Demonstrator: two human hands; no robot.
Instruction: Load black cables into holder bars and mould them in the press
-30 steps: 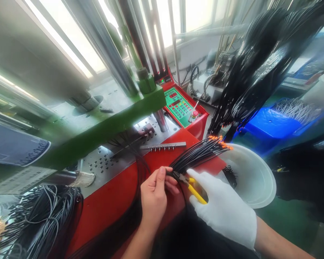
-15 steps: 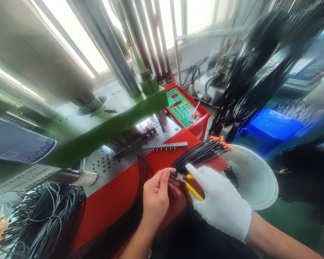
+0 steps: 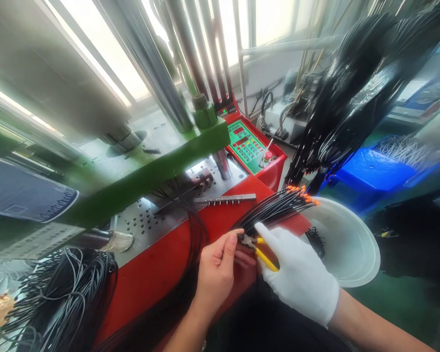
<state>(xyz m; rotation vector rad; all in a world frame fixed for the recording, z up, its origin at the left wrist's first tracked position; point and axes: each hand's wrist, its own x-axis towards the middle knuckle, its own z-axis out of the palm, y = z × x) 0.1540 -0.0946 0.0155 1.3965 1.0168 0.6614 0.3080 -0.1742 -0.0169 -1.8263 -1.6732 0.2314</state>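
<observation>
My left hand (image 3: 216, 266), bare, is closed in a pinch with thumb and index finger together. What lies in the pinch is mostly hidden, with only a small dark bit showing by the fingertips. My gloved right hand (image 3: 300, 274) grips yellow-handled cutting pliers (image 3: 267, 260), index finger stretched along the top. The pliers' jaws meet the left fingertips; whether they touch the dark bit I cannot tell. Just beyond both hands, a bundle of black cables (image 3: 267, 208) with orange ends lies on the red machine table (image 3: 150, 283).
A metal bar with small pins (image 3: 225, 199) lies near the press plate (image 3: 139, 220). Behind it stands a control panel (image 3: 247, 144). A white tub (image 3: 355, 244) holding black scraps is at right, beside a blue bin (image 3: 377, 168). More cables (image 3: 58, 298) pile up at left.
Both hands and the pliers sit slightly farther right in the picture, as the whole view shifts a little the same way. The pinch and the grip look the same.
</observation>
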